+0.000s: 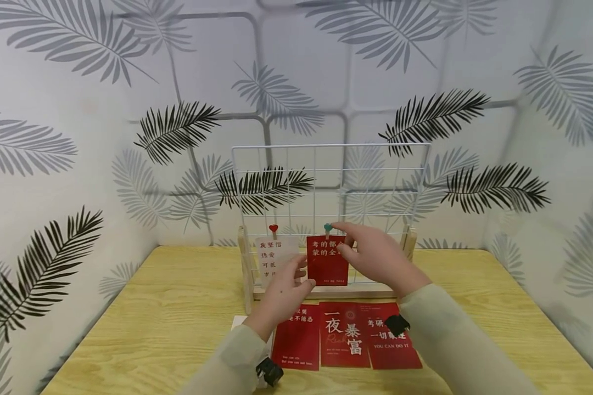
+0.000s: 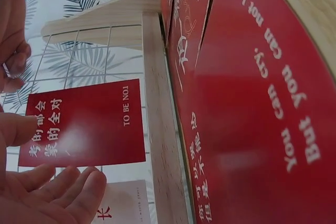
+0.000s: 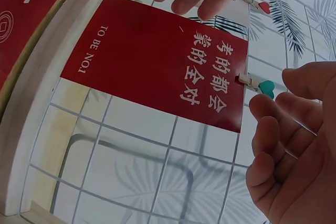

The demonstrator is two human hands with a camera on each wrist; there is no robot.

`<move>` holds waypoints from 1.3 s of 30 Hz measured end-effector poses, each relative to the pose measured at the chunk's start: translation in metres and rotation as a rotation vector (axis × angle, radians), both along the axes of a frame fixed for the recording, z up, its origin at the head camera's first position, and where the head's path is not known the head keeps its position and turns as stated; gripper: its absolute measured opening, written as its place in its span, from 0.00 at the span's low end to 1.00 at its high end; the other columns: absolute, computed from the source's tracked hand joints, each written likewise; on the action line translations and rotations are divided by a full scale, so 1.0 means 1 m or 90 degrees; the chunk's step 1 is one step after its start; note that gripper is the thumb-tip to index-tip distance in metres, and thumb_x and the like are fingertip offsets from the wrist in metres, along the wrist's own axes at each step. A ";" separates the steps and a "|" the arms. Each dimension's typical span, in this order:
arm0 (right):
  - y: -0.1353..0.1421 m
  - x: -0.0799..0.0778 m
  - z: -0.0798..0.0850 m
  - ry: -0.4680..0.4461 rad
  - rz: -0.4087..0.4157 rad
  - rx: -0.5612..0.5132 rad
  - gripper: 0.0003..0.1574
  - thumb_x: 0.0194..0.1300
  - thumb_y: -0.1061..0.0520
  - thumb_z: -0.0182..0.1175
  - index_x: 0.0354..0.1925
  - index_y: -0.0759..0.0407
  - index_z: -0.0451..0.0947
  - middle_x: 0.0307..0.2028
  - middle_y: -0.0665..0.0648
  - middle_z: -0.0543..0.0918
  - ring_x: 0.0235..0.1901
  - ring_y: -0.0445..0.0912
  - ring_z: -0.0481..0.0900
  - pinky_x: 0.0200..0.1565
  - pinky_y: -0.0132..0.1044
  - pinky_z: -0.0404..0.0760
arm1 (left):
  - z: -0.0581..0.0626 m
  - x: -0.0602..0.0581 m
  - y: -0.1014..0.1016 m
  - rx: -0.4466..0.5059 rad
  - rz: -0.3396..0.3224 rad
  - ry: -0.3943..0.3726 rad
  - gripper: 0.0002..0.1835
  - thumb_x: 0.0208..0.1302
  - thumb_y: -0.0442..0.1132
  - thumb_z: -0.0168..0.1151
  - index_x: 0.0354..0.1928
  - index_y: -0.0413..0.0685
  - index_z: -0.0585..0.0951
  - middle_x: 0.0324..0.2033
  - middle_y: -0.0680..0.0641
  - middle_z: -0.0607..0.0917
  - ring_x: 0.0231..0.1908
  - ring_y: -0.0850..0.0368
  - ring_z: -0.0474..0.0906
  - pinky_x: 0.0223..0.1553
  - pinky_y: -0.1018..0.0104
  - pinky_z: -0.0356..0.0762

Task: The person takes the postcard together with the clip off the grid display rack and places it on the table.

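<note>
A red card (image 1: 323,271) with white lettering hangs on a white wire grid rack, held at its top edge by a wooden clip with a teal heart (image 3: 266,88). My right hand (image 1: 378,252) is beside this clip. In the right wrist view its thumb and bent fingers stand apart from the heart, with nothing between them. My left hand (image 1: 284,293) is at the card's left side, fingers loosely extended and not gripping it. Behind that hand, a white card (image 1: 270,249) hangs from a clip with a red heart (image 1: 274,228), its lower part covered.
Three red cards, left (image 1: 296,345), middle (image 1: 343,356) and right (image 1: 397,359), lie on the wood-grain table (image 1: 178,307) before the rack's wooden base (image 2: 157,124). Something white shows beside them, partly hidden by my left arm. A leaf-patterned wall (image 1: 301,55) stands behind.
</note>
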State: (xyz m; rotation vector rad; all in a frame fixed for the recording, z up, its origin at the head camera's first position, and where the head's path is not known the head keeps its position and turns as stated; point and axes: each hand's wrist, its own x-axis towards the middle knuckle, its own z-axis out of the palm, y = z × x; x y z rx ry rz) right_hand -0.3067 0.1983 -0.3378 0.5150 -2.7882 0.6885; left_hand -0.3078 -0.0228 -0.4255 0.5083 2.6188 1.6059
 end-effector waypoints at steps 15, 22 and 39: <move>-0.019 -0.016 0.015 0.028 0.000 0.103 0.32 0.72 0.50 0.60 0.71 0.52 0.71 0.25 0.46 0.79 0.19 0.42 0.72 0.22 0.36 0.75 | 0.003 -0.004 0.010 0.017 0.037 -0.005 0.32 0.71 0.44 0.61 0.74 0.52 0.64 0.65 0.44 0.75 0.63 0.43 0.73 0.58 0.41 0.75; -0.023 -0.020 0.016 0.019 -0.021 0.106 0.29 0.72 0.49 0.61 0.68 0.53 0.75 0.29 0.48 0.83 0.24 0.43 0.76 0.26 0.35 0.78 | 0.004 -0.008 0.011 0.026 0.047 0.017 0.30 0.72 0.42 0.61 0.72 0.51 0.65 0.57 0.45 0.78 0.56 0.46 0.76 0.55 0.44 0.77; -0.026 -0.028 0.000 0.143 -0.079 0.098 0.17 0.73 0.48 0.61 0.56 0.48 0.85 0.37 0.50 0.89 0.22 0.41 0.75 0.23 0.34 0.77 | -0.001 -0.019 0.017 0.005 0.101 0.111 0.06 0.75 0.37 0.56 0.50 0.51 0.78 0.43 0.51 0.82 0.44 0.55 0.78 0.47 0.54 0.79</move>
